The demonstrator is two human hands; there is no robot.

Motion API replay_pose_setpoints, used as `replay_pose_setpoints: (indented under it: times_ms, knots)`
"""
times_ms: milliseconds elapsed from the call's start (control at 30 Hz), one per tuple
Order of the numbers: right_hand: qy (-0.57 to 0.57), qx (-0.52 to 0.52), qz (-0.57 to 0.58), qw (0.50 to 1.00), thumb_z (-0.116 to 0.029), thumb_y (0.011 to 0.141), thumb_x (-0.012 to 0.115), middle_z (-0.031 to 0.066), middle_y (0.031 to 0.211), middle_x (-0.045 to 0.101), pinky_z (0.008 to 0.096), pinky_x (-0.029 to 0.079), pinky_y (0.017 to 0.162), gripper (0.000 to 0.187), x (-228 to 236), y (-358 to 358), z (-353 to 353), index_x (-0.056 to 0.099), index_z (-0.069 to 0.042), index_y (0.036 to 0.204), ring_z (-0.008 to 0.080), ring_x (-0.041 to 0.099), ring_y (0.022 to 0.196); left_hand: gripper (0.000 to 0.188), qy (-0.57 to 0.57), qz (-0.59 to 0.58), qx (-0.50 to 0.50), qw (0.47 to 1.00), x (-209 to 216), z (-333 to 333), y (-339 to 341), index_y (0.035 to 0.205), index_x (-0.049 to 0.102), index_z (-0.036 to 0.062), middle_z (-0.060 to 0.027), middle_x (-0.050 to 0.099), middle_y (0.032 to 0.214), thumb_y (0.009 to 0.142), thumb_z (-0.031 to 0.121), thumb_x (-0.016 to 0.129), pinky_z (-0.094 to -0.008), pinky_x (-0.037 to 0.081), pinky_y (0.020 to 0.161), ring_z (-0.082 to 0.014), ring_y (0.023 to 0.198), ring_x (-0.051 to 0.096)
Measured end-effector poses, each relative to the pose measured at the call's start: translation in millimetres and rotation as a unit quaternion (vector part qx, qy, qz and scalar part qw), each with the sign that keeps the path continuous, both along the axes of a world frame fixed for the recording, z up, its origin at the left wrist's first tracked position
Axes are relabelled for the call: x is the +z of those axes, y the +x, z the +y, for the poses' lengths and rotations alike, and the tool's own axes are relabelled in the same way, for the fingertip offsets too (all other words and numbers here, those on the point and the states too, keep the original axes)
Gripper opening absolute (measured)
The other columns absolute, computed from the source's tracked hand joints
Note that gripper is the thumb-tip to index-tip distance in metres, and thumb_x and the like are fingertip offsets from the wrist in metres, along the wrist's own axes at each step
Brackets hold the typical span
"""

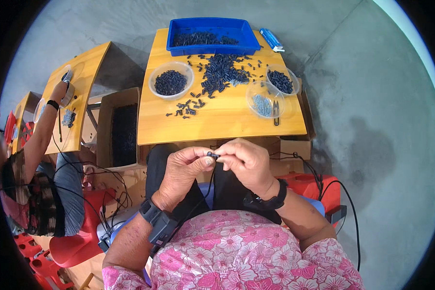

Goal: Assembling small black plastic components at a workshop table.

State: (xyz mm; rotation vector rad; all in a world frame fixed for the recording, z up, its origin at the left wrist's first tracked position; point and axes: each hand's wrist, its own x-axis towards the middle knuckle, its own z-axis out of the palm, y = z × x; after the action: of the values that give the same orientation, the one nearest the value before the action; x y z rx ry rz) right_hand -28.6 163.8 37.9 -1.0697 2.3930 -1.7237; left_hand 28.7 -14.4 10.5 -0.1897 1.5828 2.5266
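Note:
Above my lap, just off the table's near edge, my left hand (186, 169) and my right hand (249, 162) meet fingertip to fingertip. Both pinch a small black plastic piece (210, 154), whose left end shows between the fingers. What else the right fingertips may hold is hidden. On the yellow table (227, 126) ahead lies a loose heap of similar black pieces (220, 72), with a few scattered (188, 108) toward me. Black thread snips (276, 113) rest at the right, beside a clear bowl (251, 91) of small light-blue pieces.
A blue tray (212, 50) with black pieces stands at the table's far edge, beside a blue-and-white box (271, 39). Clear bowls of black pieces stand left (152, 87) and right (295, 81). A cardboard box (104, 130) sits left. Another person's arm (42, 128) reaches over a neighbouring table.

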Motion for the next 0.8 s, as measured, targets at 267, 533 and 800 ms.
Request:
replay_pose_setpoints:
  times_ms: [267,533,800]
  knots:
    - [-0.064,0.019,-0.144,0.987,0.0,0.087,0.062,0.005,0.08,0.063,0.0214,0.047,0.057,0.009,-0.5,-6.0,1.8,0.066,0.003,0.094,0.0086,0.059,0.061,0.018,-0.082,0.029,0.017,0.996,1.7,3.4,1.7,0.102,0.069,0.0027,-0.0002,0.065,0.083,0.085,0.007,0.068,-0.0214,0.049,0.069,-0.0062,0.074,0.058]
    - [-0.061,0.029,-0.15,0.986,-0.007,0.091,0.06,0.0047,0.078,0.062,0.0209,0.046,0.057,0.011,-3.0,-4.6,0.2,0.064,0.001,0.095,0.008,0.059,0.06,0.017,-0.096,0.039,0.014,0.995,2.0,4.6,1.8,0.102,0.069,0.0033,0.001,0.066,0.083,0.085,0.007,0.069,-0.0204,0.048,0.069,-0.0049,0.074,0.057]
    - [-0.055,0.012,-0.134,0.989,-0.006,0.09,0.06,0.0055,0.077,0.063,0.0214,0.047,0.055,0.008,-3.6,-4.8,-0.7,0.063,0.001,0.094,0.0082,0.059,0.058,0.016,-0.096,0.041,0.016,0.994,3.9,5.6,2.3,0.102,0.07,0.0039,0.0018,0.066,0.083,0.086,0.007,0.069,-0.0198,0.047,0.07,-0.0043,0.075,0.056]
